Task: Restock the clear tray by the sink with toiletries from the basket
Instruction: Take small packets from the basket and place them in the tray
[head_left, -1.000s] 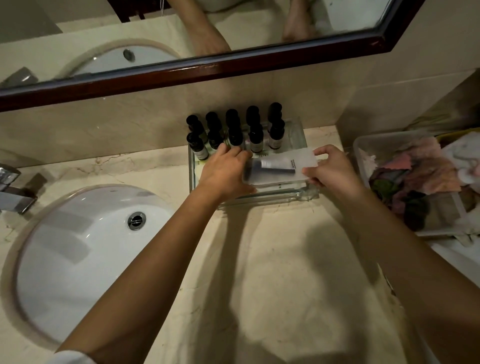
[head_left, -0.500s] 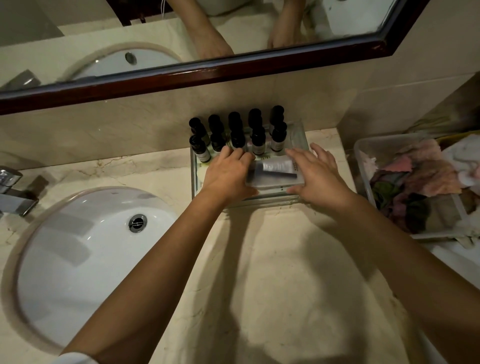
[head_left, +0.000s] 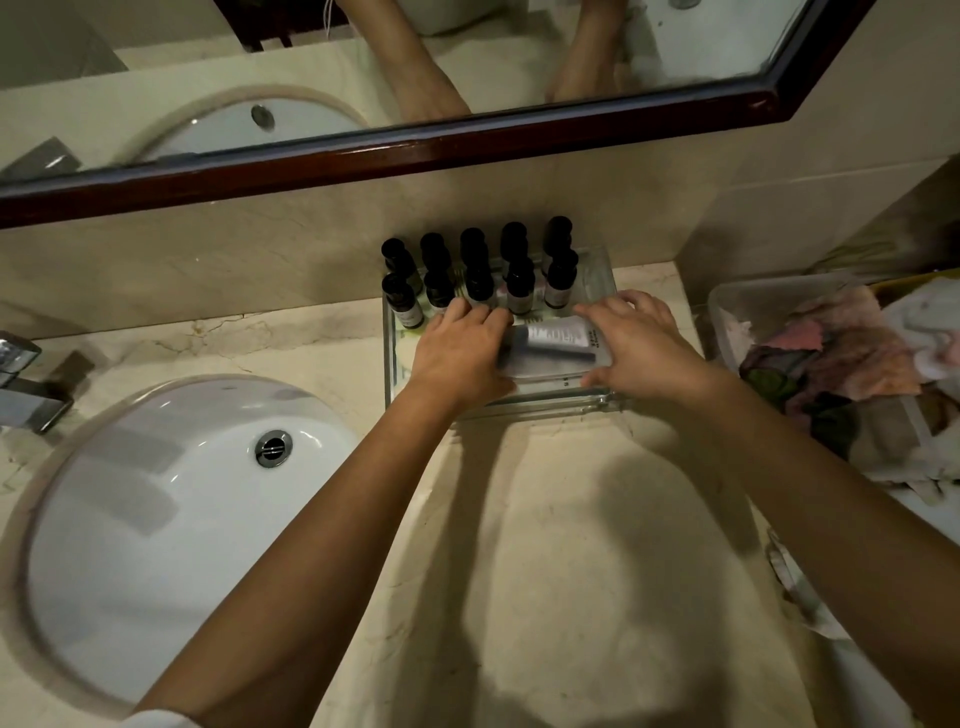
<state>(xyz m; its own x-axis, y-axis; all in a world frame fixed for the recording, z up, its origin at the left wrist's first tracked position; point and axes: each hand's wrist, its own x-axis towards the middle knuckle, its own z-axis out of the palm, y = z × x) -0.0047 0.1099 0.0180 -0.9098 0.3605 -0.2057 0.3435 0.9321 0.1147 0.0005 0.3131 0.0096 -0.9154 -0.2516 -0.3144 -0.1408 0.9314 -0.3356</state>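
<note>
Clear plastic tray (head_left: 524, 408), seemingly near full: you are pressing in a frosted flat sachet (head_left: 550, 349), left hand (head_left: 460, 356) and right hand (head_left: 644, 353) flat-fingered, six o'clock of small black-capped bottles (head_left: 479, 280).

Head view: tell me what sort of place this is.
Probably a hotel bathroom: a white oval basin sunk in a beige marble counter, a dark wood-framed mirror above, and rows of small black-capped bottles in a clear tray.
</note>
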